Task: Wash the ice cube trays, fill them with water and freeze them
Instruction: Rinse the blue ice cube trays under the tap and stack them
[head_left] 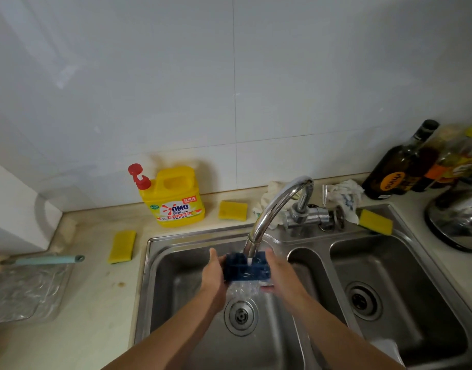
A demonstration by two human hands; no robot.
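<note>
A dark blue ice cube tray [246, 268] is held over the left basin of a steel double sink [176, 265], right under the chrome faucet [276, 206]. Water runs from the spout onto the tray and spills off its lower edge toward the drain [240, 315]. My left hand [214, 273] grips the tray's left end. My right hand [278, 275] grips its right end, fingers curled under it.
A yellow OMO detergent jug [173, 197] stands behind the sink. Yellow sponges lie on the counter [122, 246], [233, 210] and on the sink rim [375, 221]. Dark bottles [400, 164] and a steel pot [459, 222] stand at right. A clear plastic bag [24, 289] lies at left.
</note>
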